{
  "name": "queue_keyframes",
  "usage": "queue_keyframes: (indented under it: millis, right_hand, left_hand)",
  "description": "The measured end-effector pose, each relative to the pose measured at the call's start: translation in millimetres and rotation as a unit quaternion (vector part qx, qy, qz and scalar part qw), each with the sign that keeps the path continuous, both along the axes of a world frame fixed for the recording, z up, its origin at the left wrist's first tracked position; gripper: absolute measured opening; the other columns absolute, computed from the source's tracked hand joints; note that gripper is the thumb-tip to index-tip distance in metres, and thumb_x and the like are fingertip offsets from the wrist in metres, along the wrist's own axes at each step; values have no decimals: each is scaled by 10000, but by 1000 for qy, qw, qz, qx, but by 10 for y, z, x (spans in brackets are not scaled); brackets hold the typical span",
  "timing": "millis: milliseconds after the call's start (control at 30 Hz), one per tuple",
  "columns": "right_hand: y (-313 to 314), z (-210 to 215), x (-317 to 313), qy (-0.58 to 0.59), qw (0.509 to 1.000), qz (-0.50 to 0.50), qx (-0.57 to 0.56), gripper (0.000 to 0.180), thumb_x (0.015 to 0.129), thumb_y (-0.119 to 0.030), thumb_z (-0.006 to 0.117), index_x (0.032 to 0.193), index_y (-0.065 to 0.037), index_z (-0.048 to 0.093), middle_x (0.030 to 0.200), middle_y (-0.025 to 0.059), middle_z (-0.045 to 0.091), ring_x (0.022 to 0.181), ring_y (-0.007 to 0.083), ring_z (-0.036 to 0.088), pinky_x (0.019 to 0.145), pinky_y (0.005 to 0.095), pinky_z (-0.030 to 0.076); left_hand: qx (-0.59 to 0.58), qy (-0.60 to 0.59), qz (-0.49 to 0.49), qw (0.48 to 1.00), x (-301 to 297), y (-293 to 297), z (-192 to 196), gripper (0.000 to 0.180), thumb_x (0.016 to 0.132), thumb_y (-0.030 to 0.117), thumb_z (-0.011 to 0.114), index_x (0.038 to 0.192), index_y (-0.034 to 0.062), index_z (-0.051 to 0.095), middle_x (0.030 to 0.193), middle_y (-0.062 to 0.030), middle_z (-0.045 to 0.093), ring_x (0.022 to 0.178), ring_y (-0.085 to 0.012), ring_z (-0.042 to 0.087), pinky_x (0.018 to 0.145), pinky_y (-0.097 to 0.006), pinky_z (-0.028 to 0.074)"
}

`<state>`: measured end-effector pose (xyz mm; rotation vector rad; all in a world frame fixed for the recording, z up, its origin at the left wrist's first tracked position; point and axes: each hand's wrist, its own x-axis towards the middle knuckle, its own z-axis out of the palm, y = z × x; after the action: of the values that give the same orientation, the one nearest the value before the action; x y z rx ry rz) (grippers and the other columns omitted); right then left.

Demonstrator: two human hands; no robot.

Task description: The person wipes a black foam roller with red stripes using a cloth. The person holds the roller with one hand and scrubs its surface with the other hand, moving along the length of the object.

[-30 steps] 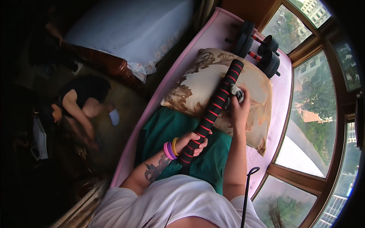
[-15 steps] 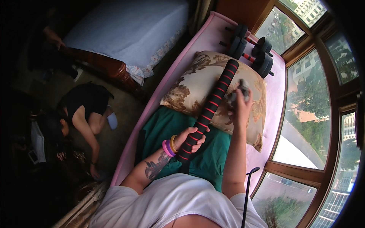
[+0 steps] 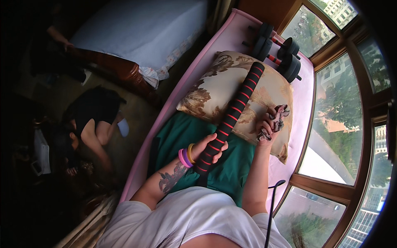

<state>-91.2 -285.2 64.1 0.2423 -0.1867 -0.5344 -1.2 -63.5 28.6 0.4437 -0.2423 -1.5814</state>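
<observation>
My left hand (image 3: 209,149), with coloured bands at its wrist, is wrapped round the lower end of a black foam-covered bar (image 3: 233,113) with red rings. The bar slants up and to the right, over green cloth (image 3: 188,134) and a cream cushion (image 3: 225,80) with brown leaf patterns. To the right of the bar, above the cushion, my right hand (image 3: 268,127) is closed on a crumpled pinkish-grey cloth (image 3: 280,115). Cloth bunches out between its fingers. The right hand and the bar are apart.
Two dumbbells (image 3: 290,66) with red-and-black handles lie past the cushion on a pink padded bench (image 3: 304,103). Windows (image 3: 337,111) line the right side. At the left, another person (image 3: 93,109) in black bends low near a bed (image 3: 136,33); a further person's hand (image 3: 66,44) touches the bed frame.
My right hand has moved a little down and turned, and the cloth shows more plainly in it. My left hand still holds the bar in nearly the same place.
</observation>
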Motion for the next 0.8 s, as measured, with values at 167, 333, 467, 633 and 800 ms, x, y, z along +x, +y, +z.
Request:
queue_keyframes:
  millis: [167, 333, 467, 633, 800]
  right_hand:
    - [-32, -65, 18, 42, 988, -1, -151, 200, 929, -260, 460, 975, -66, 483, 798, 36, 456, 414, 89, 318, 303, 206, 287]
    - [-85, -126, -13, 118, 975, 13, -190, 226, 917, -272, 491, 1045, -88, 517, 676, 25, 466, 386, 80, 326, 292, 193, 274]
    - [3, 376, 295, 516, 752, -104, -396, 294, 879, -225, 566, 1140, -100, 514, 714, 74, 589, 452, 68, 476, 316, 194, 315]
    - [21, 432, 586, 534, 145, -302, -776, 412, 728, -121, 645, 1118, -93, 514, 869, 178, 611, 721, 339, 603, 610, 416, 480]
    - [772, 756, -22, 211, 284, 42, -935, 368, 708, -76, 635, 1066, -58, 554, 851, 131, 610, 734, 278, 615, 643, 347, 492]
  left_hand:
    - [14, -111, 62, 992, 18, -48, 8, 564, 883, 495, 497, 1183, 26, 408, 924, -58, 497, 828, -137, 555, 592, -272, 538]
    - [12, 50, 54, 997, -5, -48, -28, 543, 892, 415, 429, 1256, 14, 396, 925, -75, 501, 764, -168, 548, 593, -314, 524]
    - [-3, 114, 36, 993, 38, -36, -41, 555, 869, 426, 402, 1288, 63, 377, 849, -83, 485, 621, -153, 507, 510, -300, 480]
    - [-51, 170, -36, 984, 108, -75, -119, 575, 871, 445, 397, 1331, 108, 325, 768, -89, 454, 540, -136, 466, 432, -281, 441]
    - [-4, 99, 5, 995, 108, 14, -67, 611, 875, 460, 349, 1339, 64, 315, 783, -111, 486, 548, -148, 475, 451, -282, 444]
